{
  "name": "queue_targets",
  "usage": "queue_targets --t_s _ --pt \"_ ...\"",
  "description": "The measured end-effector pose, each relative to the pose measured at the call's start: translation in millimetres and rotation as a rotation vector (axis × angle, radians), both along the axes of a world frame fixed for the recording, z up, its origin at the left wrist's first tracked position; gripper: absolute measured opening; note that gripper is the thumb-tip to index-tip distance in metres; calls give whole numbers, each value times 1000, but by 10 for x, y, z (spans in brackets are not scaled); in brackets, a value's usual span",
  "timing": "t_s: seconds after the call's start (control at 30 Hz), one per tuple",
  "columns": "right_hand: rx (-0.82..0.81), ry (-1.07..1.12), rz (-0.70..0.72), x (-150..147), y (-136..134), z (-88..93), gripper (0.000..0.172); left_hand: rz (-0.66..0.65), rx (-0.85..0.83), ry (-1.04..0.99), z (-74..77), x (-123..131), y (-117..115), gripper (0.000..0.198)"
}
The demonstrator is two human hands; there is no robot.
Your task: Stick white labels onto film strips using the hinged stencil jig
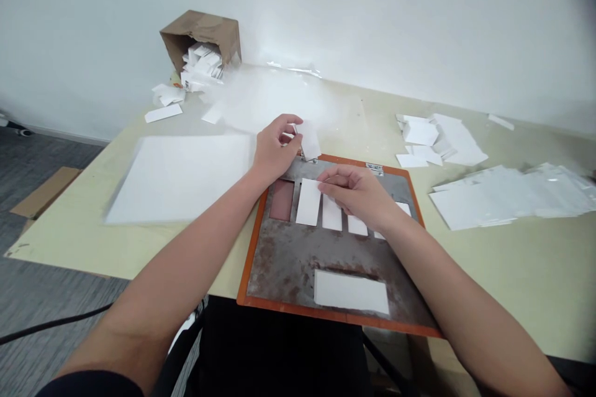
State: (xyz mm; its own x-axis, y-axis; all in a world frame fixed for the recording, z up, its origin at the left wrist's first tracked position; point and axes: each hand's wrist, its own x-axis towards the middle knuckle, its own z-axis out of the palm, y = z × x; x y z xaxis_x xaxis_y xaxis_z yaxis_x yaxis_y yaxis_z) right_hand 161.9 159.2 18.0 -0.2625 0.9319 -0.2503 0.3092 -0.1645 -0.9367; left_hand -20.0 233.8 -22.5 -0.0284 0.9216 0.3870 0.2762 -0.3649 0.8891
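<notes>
Two hands are working over a rust-stained metal plate [298, 260] framed in orange. The left hand [277, 149] is pinching a white card [308, 141] in a narrow grip above the plate's far edge; the right hand [356, 193] is curling over white paper strips [331, 214] on the plate, touching the nearest, its grip unclear. Loose white cards [459, 142] are lying right of the plate.

The left hand [277, 150] is raised with fingers pinched together, while the right hand [357, 193] curls palm-down.
</notes>
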Motion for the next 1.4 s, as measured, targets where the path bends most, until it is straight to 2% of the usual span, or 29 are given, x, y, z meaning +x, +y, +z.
queue_targets --t_s 0.7,0.93,1.13,1.4 --pt "30 -82 21 -6 4 7 24 7 22 21 -7 -3 4 21" --pt "320 -355 -85 41 -5 -19 28 19 28 32 -2 -7 7 21" --pt "453 -463 68 96 -19 -22 17 5 31 57 -12 -8 2 22" --pt "511 -556 183 38 -62 -55 21 -1 -2 -9 -16 -4 9 21"
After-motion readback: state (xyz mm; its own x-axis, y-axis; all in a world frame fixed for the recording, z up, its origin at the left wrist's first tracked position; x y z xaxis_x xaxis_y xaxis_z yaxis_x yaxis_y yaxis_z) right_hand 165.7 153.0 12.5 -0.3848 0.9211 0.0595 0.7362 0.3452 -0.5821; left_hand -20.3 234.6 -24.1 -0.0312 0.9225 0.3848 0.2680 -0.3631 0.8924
